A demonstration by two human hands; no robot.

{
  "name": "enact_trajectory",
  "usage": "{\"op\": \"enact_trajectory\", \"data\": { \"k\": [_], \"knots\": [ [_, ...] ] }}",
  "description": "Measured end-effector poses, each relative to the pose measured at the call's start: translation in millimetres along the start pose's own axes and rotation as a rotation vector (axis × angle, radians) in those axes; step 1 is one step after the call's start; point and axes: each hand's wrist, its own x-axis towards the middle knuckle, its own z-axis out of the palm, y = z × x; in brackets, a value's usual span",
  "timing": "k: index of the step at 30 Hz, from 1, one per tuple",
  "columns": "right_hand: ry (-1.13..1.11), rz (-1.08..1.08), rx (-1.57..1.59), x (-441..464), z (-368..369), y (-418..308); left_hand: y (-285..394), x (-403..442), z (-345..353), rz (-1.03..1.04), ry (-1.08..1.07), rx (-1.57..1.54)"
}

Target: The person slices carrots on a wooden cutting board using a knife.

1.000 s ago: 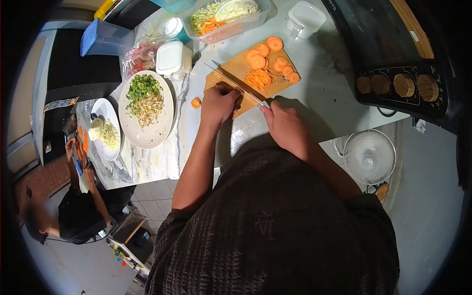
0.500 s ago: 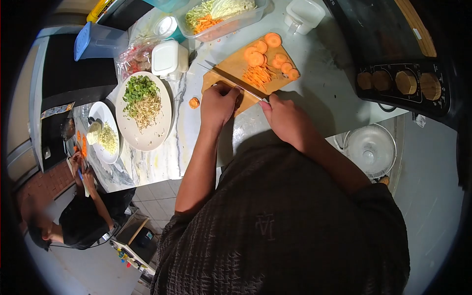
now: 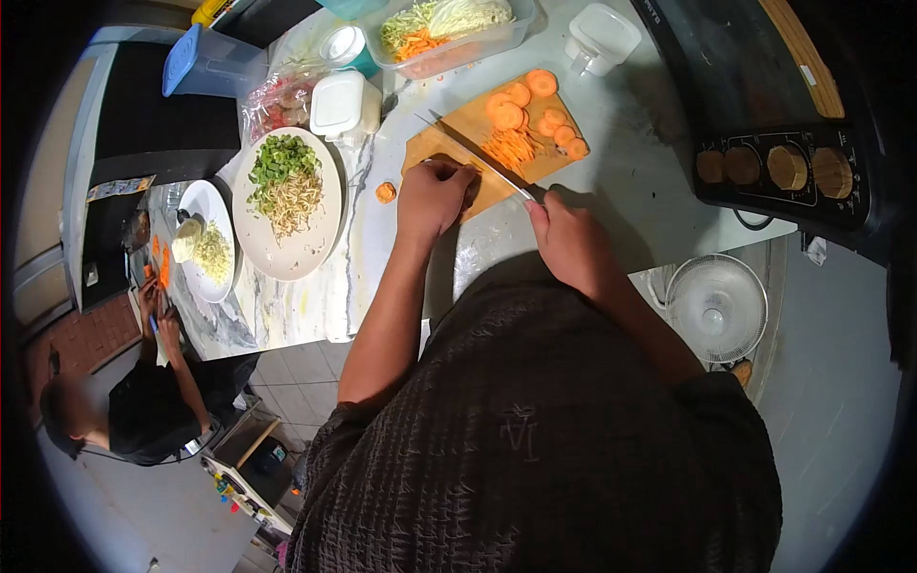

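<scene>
My right hand (image 3: 571,239) is closed round the handle of a knife (image 3: 485,159), whose blade points up and left across the wooden cutting board (image 3: 492,198). On the board's near left part rests my left hand (image 3: 436,199), fingers bent together beside the blade; what they hold is hidden beneath them. Carrot strips (image 3: 511,150) lie just beyond the blade, with round carrot slices (image 3: 506,114) behind them. A carrot end (image 3: 385,193) sits on the counter, left of the board.
Left of me is an oval plate (image 3: 287,258) with chopped greens and sprouts, then a white plate (image 3: 194,196). A plastic container (image 3: 458,59) of vegetables and lidded tubs stand behind. An oven (image 3: 783,124) is at right. Another person (image 3: 153,411) works at far left.
The view has shifted slightly. The knife and my right hand have moved a little away from my left hand, which stays bent on the board.
</scene>
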Motion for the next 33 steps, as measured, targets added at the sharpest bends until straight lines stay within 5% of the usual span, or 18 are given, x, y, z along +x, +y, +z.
{"op": "enact_trajectory", "data": {
  "k": [33],
  "knots": [
    [-0.082, -0.015, 0.04, -1.1, -3.6, -10.6, -9.0, 7.1, -1.6, 0.006, -0.012, -0.007]
  ]
}}
